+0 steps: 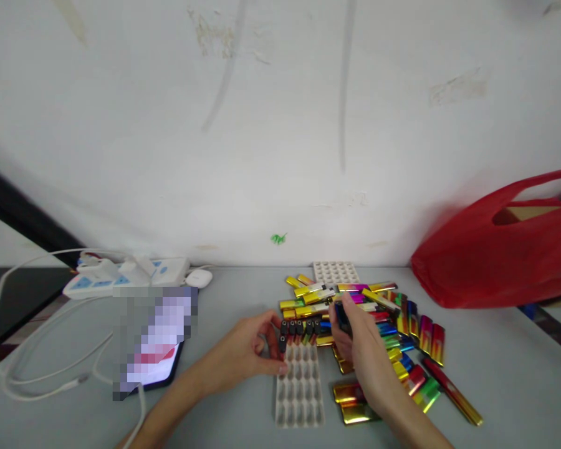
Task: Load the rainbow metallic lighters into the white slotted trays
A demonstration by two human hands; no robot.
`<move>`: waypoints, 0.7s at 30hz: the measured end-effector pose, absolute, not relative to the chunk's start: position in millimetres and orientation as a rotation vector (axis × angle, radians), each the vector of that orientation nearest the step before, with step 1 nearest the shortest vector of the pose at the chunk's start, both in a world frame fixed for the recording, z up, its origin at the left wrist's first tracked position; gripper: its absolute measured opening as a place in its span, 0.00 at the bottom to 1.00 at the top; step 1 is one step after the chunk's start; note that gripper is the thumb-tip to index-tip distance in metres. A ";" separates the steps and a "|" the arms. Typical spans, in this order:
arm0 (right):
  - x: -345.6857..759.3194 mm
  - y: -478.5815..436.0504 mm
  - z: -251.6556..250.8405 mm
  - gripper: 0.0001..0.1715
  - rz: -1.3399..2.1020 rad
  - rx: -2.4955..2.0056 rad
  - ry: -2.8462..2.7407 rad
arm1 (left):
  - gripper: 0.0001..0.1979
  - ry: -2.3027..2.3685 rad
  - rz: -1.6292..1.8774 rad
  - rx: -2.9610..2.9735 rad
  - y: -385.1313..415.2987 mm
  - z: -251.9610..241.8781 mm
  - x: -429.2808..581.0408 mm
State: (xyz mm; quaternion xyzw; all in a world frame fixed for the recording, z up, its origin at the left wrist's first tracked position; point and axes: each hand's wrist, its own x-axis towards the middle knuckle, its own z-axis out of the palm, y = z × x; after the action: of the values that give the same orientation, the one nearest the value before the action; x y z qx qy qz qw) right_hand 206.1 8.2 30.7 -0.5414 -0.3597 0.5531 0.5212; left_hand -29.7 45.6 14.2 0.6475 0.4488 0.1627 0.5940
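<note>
A white tray with rows of pockets (300, 390) lies on the grey table in front of me. Several lighters stand in its far row (302, 328). My left hand (247, 349) pinches a small dark lighter (283, 342) at the tray's far left corner. My right hand (362, 349) is closed around another dark lighter (342, 317), held just right of the tray's far end. A heap of shiny gold, red, green and blue lighters (402, 337) spreads behind and to the right of my right hand.
A second white pocketed tray (335, 272) lies by the wall. A red bag (495, 249) sits at the right. A phone (154, 349), a white power strip (126, 274), a white cable (37, 368) and a small white case (199, 278) are on the left.
</note>
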 end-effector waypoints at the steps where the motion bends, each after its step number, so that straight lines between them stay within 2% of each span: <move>1: 205.9 6.7 33.9 0.34 1.256 -1.291 -0.890 | 0.25 1.040 0.378 1.507 45.5 13.8 -30.1; 10: 212.9 -7.7 38.3 0.13 0.596 -1.096 -1.537 | 0.25 1.037 0.387 1.514 45.7 16.7 -30.0; 14: 214.8 -10.7 41.0 0.10 0.468 -0.996 -1.766 | 0.25 1.012 0.400 1.482 45.1 15.1 -29.9; 21: 214.9 -7.4 41.6 0.10 0.457 -0.866 -2.098 | 0.26 0.968 0.435 1.467 44.2 13.9 -29.2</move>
State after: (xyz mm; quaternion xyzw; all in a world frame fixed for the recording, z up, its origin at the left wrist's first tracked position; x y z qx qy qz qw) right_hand 214.9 -7.4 41.6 -0.3426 -0.8299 0.1808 0.4015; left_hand -29.2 44.2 13.9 0.6374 0.4206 0.1890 0.6173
